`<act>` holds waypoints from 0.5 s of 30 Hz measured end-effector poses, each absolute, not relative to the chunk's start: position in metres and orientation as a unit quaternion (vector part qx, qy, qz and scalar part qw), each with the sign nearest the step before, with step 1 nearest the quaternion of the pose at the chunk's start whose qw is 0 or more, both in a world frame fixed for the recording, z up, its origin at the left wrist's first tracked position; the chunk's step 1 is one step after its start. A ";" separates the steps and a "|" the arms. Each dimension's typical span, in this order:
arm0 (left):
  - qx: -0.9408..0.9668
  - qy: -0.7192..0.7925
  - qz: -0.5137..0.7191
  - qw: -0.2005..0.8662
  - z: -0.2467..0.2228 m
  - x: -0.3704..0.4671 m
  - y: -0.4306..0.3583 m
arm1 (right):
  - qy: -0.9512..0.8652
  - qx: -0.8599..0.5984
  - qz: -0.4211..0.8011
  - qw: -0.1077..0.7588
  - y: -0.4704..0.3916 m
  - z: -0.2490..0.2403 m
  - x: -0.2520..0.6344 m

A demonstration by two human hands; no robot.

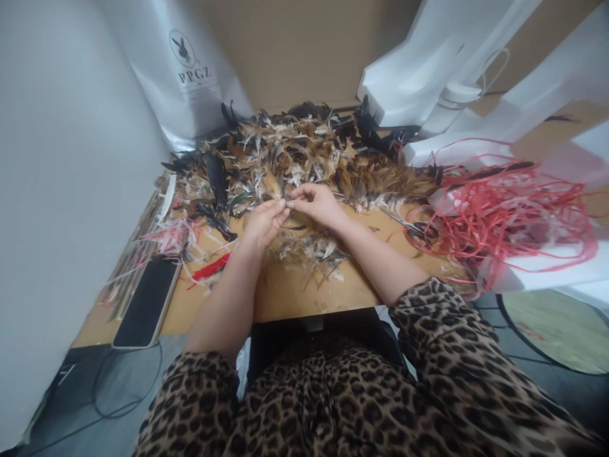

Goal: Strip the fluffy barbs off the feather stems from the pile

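Note:
My left hand (266, 221) and my right hand (320, 204) meet over the table, fingertips almost touching. The fingers of the left are pinched on a small tan-orange feather (273, 185), which stands up from the fingertips. Thumb and forefinger of my right hand close together at the feather's lower end; what they grip there is too small to make out. Just beyond both hands spreads a large pile of brown, white and black feathers (295, 143). Loose greyish feather scraps (314, 251) lie beneath my wrists.
Scissors (404, 222) lie right of the pile, beside a tangle of red plastic ribbon (514, 216). A phone (146, 303), a red feather (212, 266) and thin sticks (137, 254) occupy the wooden table's (328, 295) left side. A white printed bag (190, 82) stands behind.

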State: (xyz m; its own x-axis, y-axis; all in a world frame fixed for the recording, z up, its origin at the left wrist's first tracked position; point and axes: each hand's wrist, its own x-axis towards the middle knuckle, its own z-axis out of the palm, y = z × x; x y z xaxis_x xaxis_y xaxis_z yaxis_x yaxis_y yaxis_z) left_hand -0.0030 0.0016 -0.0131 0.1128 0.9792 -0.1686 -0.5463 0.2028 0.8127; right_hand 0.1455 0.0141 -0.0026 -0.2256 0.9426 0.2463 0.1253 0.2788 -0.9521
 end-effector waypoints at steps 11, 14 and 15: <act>0.323 0.399 0.499 0.698 -0.011 -0.007 -0.001 | -0.474 -0.381 0.625 0.489 0.020 0.002 0.153; 0.330 0.402 0.483 0.704 -0.010 -0.007 -0.002 | -0.455 -0.363 0.653 0.484 0.020 0.003 0.155; 0.336 0.403 0.477 0.705 -0.011 -0.006 -0.002 | -0.456 -0.360 0.654 0.483 0.019 0.003 0.154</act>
State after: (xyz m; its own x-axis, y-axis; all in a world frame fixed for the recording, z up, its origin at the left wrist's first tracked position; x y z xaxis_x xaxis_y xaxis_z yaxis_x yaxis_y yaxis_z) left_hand -0.0062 -0.0020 -0.0106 0.2207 0.9432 -0.2485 -0.4012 0.3200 0.8583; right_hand 0.1542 0.0193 0.0030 -0.2733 0.9615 -0.0299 -0.3041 -0.1158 -0.9456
